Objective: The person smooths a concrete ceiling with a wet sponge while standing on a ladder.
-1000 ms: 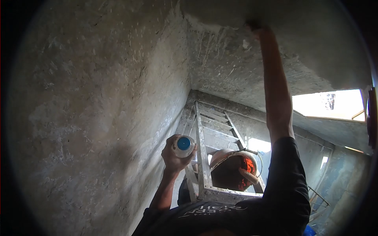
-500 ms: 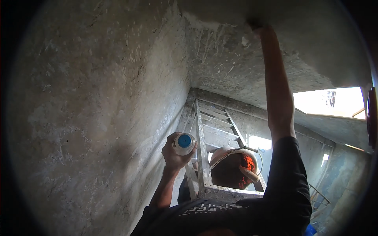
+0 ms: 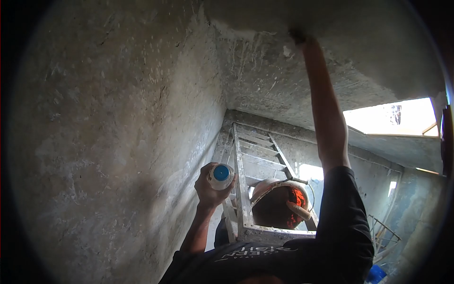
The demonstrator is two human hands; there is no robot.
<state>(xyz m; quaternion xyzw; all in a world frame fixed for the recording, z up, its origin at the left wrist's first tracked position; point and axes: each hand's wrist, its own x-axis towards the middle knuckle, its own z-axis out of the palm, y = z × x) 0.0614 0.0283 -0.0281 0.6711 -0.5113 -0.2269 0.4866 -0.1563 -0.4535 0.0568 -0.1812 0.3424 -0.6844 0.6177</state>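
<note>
Bottle [image 3: 221, 173] held beside the ladder [image 3: 243, 199], other arm stretched high

The bottle is grasped by the left hand [image 3: 204, 190], its blue top turned toward the camera; that grip is narrow, wrapped around the bottle's side. In view, the bottle is placed just outside the ladder's left rail, above the corner where that rail meets the front bar. Whether the rail is touched cannot be made out.

The right hand [image 3: 308, 41] is raised to the rough grey surface [image 3: 265, 71], with something dark seen at the fingers; its grip is lost in shadow and cannot be judged. Between the ladder's rails, a bucket [image 3: 299, 195] with orange on its inner wall is seen, a rounded handle [image 3: 299, 211] crossing its mouth.

Balance could be lost if the long reach were pushed further, since neither hand appears braced on the ladder. The bottle could be knocked loose by a swing against the nearby rail. The bucket might be tipped by a jolt to the ladder; how it is supported is hidden.
</note>
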